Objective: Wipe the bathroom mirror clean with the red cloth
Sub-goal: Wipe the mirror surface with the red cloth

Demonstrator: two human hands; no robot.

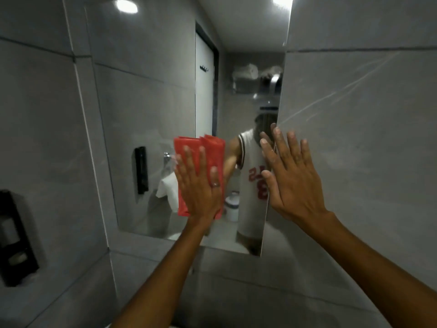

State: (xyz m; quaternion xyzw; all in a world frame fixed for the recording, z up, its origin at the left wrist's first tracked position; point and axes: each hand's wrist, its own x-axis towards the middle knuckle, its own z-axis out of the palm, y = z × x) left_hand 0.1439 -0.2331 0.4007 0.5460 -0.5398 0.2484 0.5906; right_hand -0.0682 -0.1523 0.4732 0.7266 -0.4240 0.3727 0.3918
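Grey tiled walls (354, 114) are filling most of the frame, with a frameless mirror (153, 91) set into them from the upper left down to the lower middle. A black dispenser (16, 237) is hanging on the wall at the far left edge. In the glass a white door, a shelf of toiletries and the person's own sleeveless jersey are showing as reflections.

The left hand (201, 183), near the centre of the frame, is lying flat with its fingers spread, pressing the folded red cloth (203, 150) against the lower part of the mirror; it is a palm press, not a closed grip. The right hand (293, 176), just right of centre, is released and empty, its open palm resting across the mirror's right edge and the neighbouring tile, seemingly as a brace.

Wiping seems to be under way, low on the glass. Much of the upper glass probably remains to be wiped. The next move likely calls for sliding the cloth in overlapping strokes, keeping even pressure so that it does not slip from under the palm.
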